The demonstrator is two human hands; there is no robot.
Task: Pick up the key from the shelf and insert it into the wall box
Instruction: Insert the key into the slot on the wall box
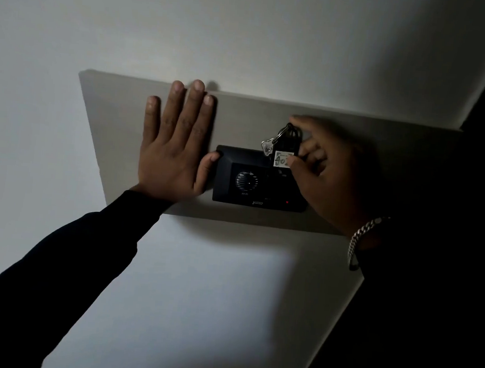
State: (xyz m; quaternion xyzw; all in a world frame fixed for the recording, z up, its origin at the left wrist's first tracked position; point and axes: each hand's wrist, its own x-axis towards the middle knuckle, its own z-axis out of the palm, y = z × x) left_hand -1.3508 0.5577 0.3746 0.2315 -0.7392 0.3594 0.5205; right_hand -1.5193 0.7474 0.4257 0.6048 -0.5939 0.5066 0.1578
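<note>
A black wall box [252, 190] with a round dial and a small red light sits on a grey panel [118, 120] on the wall. My right hand [330, 174] pinches a black key tag [286, 146] with a white numbered label, held at the box's top right corner. A metal ring and a silver key [267, 147] hang from the tag. My left hand [174, 145] lies flat on the panel with fingers spread, its thumb touching the box's left edge. Whether the tag's lower end is inside the box is hidden.
The room is dim. A dark edge or doorway [479, 146] runs down the right side. White wall [196, 297] surrounds the panel. A metal chain bracelet [362, 238] is on my right wrist.
</note>
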